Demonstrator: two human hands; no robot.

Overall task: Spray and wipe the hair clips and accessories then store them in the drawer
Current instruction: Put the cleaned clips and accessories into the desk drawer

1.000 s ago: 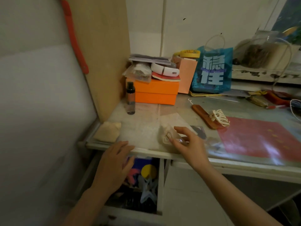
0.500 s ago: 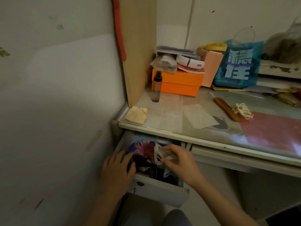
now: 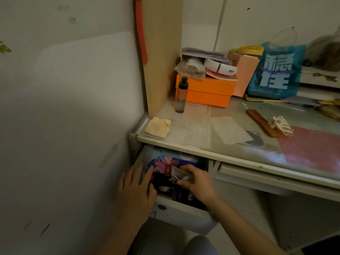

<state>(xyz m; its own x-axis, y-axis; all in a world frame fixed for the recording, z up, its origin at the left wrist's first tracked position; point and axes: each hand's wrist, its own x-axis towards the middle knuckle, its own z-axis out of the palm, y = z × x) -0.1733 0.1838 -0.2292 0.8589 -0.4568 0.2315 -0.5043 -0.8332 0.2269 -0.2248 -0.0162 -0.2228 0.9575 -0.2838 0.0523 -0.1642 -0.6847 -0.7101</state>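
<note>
The drawer (image 3: 181,212) under the desk's left end stands pulled out, full of dark and colourful items. My right hand (image 3: 197,183) is inside it and pinches a small clear packet of hair clips (image 3: 179,174) low over the contents. My left hand (image 3: 137,188) rests on the drawer's left side with its fingertips among the items. On the desk stand a small spray bottle (image 3: 181,94) and a folded tan cloth (image 3: 158,127). A white claw clip (image 3: 281,124) lies against a brown comb (image 3: 259,122).
An orange box (image 3: 207,91) with papers and a white device sits at the back by a wooden side panel (image 3: 161,52). A blue bag (image 3: 276,72) stands to its right. A red sheet (image 3: 312,148) lies under the desk cover. The wall is close on the left.
My right hand carried the clip packet from the desk top down into the drawer. The left hand moved from the drawer's edge to its left side. The view swung left and down.
</note>
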